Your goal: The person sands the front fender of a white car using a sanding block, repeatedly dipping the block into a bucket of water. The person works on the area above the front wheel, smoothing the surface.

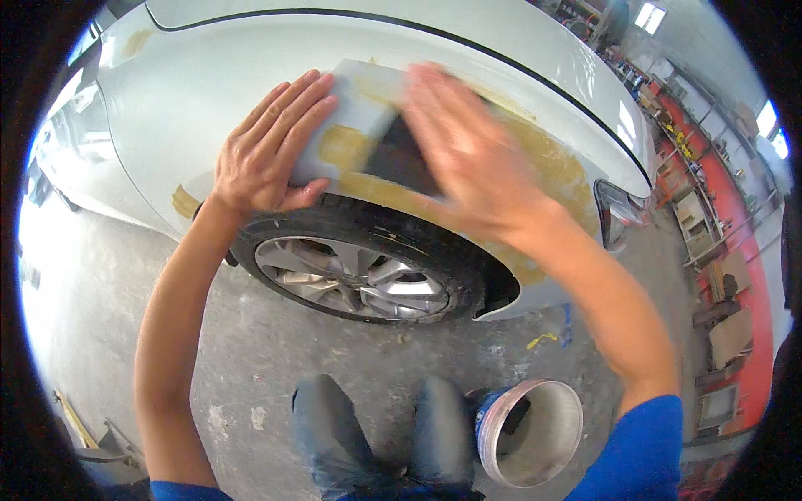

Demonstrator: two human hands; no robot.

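Left hand (271,154): flat on one pale car fender (225,71), thumb spread, nothing held. Right hand (472,150): blurred, laid over one black sanding sheet (403,159) on that fender; can't tell if it grips. One alloy wheel (355,280) below, one bucket (576,422).

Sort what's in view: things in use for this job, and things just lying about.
In use:
- dark sheet, under the blurred right hand
- pale car panel with tan patches, the left hand flat against it

Lying about:
- small yellow piece on the floor

Cannot tell: open bucket beside the legs.
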